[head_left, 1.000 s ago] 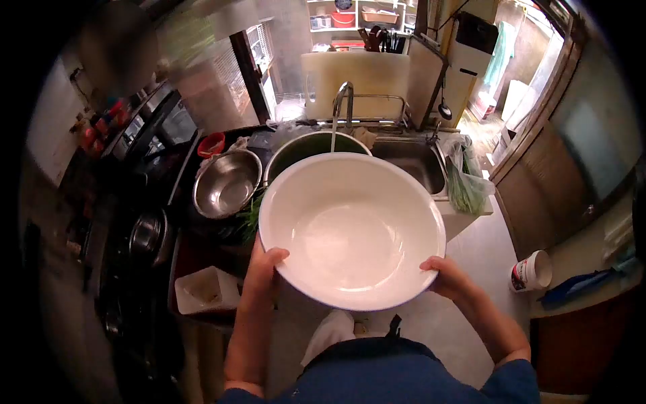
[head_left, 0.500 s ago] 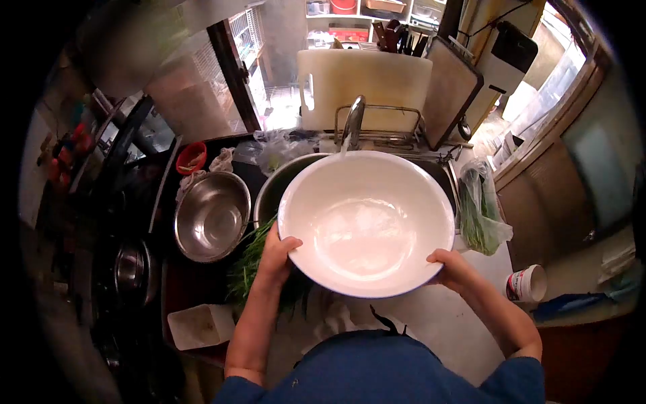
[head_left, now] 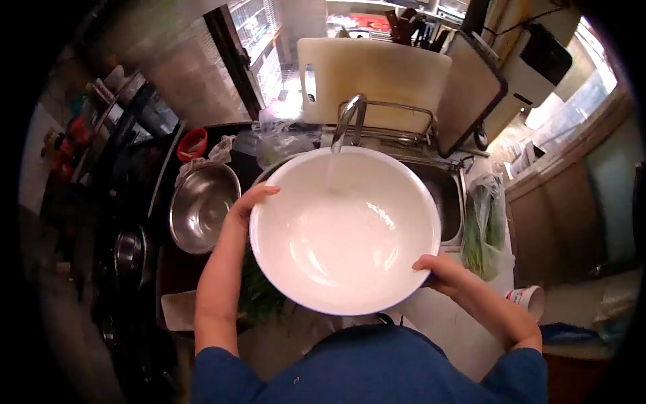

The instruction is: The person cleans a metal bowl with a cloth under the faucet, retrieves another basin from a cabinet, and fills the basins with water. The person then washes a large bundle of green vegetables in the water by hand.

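A large white basin (head_left: 343, 236) is held between my two hands, its inside facing me. My left hand (head_left: 250, 202) grips its upper left rim, thumb over the edge. On the lower right rim my right hand (head_left: 441, 273) is closed, with the thumb inside. The metal faucet (head_left: 350, 118) reaches over the basin's back rim, and a faint stream of water runs down into it. The basin mostly hides a larger container behind it. Green leafy vegetables (head_left: 259, 289) lie below my left forearm, partly covered.
To the left are a steel bowl (head_left: 203, 210) and a red bowl (head_left: 193, 144). A cutting board (head_left: 377, 74) stands behind the faucet. A bag of greens (head_left: 486, 229) lies right of the metal sink (head_left: 447, 202). A white bucket (head_left: 528, 300) is at the lower right.
My left hand has shifted up along the rim, and the basin has moved slightly left from half a second ago. Water now falls inside the basin. The view has moved closer to the sink.
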`<state>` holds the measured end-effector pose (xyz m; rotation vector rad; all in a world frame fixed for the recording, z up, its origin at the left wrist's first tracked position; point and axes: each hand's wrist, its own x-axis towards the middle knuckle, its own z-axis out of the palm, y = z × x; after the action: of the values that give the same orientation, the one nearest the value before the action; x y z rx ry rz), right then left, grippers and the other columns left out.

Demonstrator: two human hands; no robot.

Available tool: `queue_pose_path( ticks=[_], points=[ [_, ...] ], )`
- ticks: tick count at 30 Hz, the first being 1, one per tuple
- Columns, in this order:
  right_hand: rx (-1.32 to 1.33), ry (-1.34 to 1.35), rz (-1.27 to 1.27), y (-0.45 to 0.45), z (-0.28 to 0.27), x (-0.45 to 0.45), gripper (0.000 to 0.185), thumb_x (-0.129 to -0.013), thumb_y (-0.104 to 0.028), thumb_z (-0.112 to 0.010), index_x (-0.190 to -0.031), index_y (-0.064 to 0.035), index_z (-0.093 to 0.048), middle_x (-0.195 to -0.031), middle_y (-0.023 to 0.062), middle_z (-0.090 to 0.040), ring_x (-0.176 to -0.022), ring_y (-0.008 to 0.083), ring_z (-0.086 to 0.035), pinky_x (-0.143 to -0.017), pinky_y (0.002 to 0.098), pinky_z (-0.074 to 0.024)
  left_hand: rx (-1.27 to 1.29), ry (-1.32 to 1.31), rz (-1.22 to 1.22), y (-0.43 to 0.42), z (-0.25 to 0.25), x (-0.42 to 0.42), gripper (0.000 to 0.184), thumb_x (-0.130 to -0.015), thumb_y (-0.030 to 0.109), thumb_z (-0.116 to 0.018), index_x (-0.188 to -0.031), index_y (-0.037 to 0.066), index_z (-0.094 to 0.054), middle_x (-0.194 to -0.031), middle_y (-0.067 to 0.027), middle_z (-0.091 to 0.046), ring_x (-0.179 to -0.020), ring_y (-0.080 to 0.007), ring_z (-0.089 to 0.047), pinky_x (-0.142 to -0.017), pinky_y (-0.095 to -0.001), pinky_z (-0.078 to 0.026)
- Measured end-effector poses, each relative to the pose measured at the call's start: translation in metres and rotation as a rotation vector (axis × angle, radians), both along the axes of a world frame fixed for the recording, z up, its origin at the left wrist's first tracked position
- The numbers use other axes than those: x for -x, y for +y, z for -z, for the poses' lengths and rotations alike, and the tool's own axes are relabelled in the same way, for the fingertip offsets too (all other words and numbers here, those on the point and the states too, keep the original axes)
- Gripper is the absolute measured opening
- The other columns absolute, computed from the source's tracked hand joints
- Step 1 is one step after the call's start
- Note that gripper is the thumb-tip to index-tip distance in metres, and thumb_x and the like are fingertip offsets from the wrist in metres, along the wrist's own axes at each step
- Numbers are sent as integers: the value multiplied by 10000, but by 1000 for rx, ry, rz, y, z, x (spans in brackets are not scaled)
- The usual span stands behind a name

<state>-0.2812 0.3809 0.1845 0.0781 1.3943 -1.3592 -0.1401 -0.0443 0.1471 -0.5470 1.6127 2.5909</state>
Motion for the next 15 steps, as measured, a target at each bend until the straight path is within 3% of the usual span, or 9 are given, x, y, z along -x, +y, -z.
queue_pose_path(
  ticks=[1,2,7,9,15],
  points=[
    [25,-3,-26,-4,0,4,630,-708,-94,-606,-1291,-19,-378,-1115,156,-543,-943,276,-609,-747,443,-572,-4,44,4,3,-4,-2,616,-781,228,-638,-1301,-40,-446,-1173,-166,-585,-1016,-228,-612,-885,-346,-500],
    [35,-79,-55,-5,20,16,623,-707,-100,-606,-1284,-13,-389,-1114,169,-540,-937,287,-610,-763,470,-562,58,18,-74,3,-11,-11,618,-715,149,-610,-1281,-49,-459,-1131,-163,-596,-995,-239,-614,-861,-341,-503],
    [18,-123,-126,-29,82,60,552,-761,-163,-607,-1249,20,-429,-1056,173,-582,-917,286,-623,-796,444,-542,277,-159,-472,40,-72,-60,682,-585,7,-501,-1265,-46,-474,-1027,-157,-597,-842,-235,-622,-779,-318,-525],
    [110,-105,-78,-59,66,59,530,-780,-195,-612,-1225,43,-450,-1036,175,-597,-905,283,-630,-793,418,-544,298,-152,-662,74,-106,-64,698,-552,-5,-496,-1248,-52,-485,-1022,-168,-590,-862,-251,-613,-783,-307,-522],
    [227,-287,-58,-117,74,52,495,-800,-46,-630,-1225,124,-441,-1089,236,-594,-910,330,-646,-783,444,-558,525,-122,-999,150,-146,-69,790,-530,-5,-506,-1311,-77,-410,-1140,-197,-557,-1045,-276,-576,-911,-335,-479]
  ],
)
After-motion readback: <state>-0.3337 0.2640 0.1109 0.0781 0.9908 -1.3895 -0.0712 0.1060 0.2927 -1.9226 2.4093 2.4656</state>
